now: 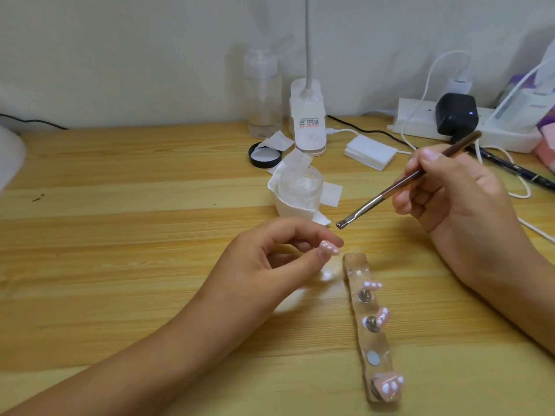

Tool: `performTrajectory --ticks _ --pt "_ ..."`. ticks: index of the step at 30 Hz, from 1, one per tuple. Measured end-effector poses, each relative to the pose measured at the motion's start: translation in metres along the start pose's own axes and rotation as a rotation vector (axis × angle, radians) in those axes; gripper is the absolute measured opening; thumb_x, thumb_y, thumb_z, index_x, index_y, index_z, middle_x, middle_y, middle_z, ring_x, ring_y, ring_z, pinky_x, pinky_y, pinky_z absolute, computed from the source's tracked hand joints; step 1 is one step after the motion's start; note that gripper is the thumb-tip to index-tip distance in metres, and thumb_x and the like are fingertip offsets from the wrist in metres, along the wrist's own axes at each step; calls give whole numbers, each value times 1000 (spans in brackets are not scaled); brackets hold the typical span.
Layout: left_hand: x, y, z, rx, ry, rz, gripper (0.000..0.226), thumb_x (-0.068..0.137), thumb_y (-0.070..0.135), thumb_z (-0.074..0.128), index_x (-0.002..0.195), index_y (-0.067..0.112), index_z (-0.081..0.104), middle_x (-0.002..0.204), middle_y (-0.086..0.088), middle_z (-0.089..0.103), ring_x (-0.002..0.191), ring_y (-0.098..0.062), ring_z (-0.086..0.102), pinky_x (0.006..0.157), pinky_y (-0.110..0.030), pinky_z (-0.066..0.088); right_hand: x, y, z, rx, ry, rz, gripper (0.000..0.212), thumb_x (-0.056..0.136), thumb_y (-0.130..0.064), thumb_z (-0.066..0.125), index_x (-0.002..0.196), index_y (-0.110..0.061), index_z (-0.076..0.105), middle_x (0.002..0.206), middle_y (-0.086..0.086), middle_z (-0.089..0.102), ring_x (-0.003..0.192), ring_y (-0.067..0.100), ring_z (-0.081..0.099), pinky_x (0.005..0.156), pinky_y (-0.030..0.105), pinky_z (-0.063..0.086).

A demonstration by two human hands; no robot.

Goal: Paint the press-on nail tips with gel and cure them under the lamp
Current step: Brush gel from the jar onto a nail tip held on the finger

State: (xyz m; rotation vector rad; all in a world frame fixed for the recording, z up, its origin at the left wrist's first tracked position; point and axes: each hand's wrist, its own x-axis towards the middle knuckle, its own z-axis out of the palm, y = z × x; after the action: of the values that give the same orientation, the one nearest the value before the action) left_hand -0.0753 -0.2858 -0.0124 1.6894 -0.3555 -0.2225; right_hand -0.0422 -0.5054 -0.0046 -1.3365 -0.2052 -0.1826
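Observation:
My left hand [270, 259] pinches a pink nail tip [329, 249] with white dots between thumb and forefinger, just above the wooden table. My right hand [459, 193] grips a brown gel brush [405, 181]; its bristle end hovers a little above and to the right of the pinched tip. A clear holder strip [365, 325] with round magnets lies below the hands and carries three more pink dotted tips. A small clear gel jar [300, 187] stands on white wipes behind the hands. The white gooseneck lamp [307, 121] stands at the back.
A black jar lid [264, 156] and loose white wipes lie by the lamp base. A clear bottle [262, 94] stands at the back. A stack of cotton pads [369, 151], a power strip [465, 124] with chargers and cables fill the right rear.

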Motion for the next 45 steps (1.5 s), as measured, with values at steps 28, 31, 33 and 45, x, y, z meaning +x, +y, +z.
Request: performTrajectory --ticks 28,31,33,45 --pt "1 -3 -1 -19 -1 30 9 80 28 67 80 36 71 89 2 70 76 -9 58 67 -16 50 2 0 0 40 -48 -10 31 95 -16 45 73 -23 66 65 -2 64 59 12 62 58 22 51" --pt "1 -3 -1 -20 -3 28 5 77 35 67 79 38 70 85 2 69 73 -6 58 67 -13 50 0 -1 0 35 -72 -2 28 94 -16 47 75 -22 66 66 -1 64 61 13 63 58 23 52" --pt "0 -3 -1 -19 -5 30 7 75 39 65 80 37 70 83 4 69 73 -5 58 67 -14 50 0 -1 1 25 -68 5 25 93 -16 47 75 -20 65 66 -1 64 61 13 63 58 23 52" --pt "0 0 0 -5 7 15 11 79 26 68 78 37 72 91 -4 72 75 -10 61 65 -15 49 2 1 -1 49 -58 27 29 94 -19 48 73 -23 67 62 -1 63 57 11 61 56 21 50"
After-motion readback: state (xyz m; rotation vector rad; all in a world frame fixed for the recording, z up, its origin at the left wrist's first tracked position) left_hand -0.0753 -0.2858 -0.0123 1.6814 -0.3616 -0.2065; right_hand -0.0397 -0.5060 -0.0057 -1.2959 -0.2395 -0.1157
